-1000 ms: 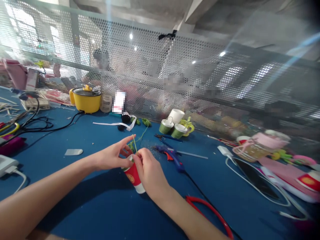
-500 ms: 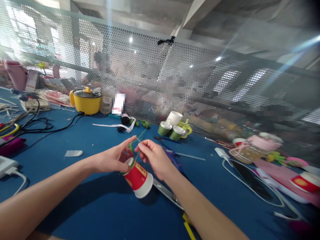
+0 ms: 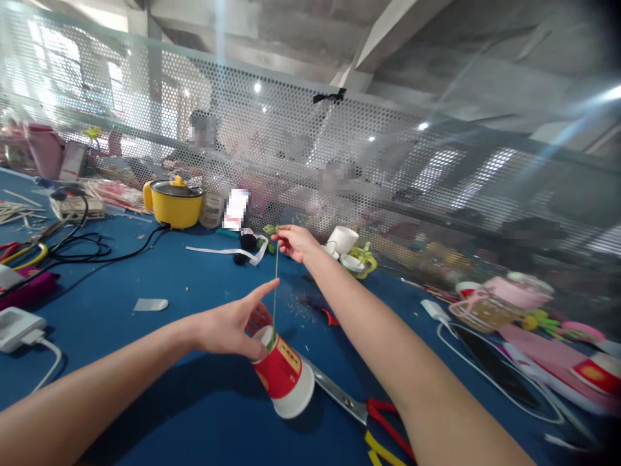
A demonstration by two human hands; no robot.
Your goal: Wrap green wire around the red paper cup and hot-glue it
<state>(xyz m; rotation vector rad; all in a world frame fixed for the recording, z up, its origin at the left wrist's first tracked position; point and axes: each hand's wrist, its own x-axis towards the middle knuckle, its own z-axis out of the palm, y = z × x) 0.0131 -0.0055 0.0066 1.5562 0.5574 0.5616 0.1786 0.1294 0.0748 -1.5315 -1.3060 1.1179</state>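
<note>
A red paper cup [image 3: 284,377] with a white base lies tilted on the blue table [image 3: 194,414], held at its rim by my left hand [image 3: 233,323], thumb and fingers closed on the rim, forefinger stretched out. A thin green string [image 3: 275,285] runs taut from the cup's rim up to my right hand [image 3: 294,242], which pinches its upper end farther back over the table, near the white and green cups [image 3: 347,249].
Red-handled scissors [image 3: 359,408] lie just right of the cup under my right forearm. A yellow pot [image 3: 173,202], black cables [image 3: 82,249] and a white ribbon [image 3: 223,249] sit at the back left. A perforated screen [image 3: 339,155] closes the far edge. Pink craft items [image 3: 504,291] lie right.
My right hand has drawn the green string up and away from the cup, pulling it taut. The cup has tipped further onto its side. The view has shifted slightly.
</note>
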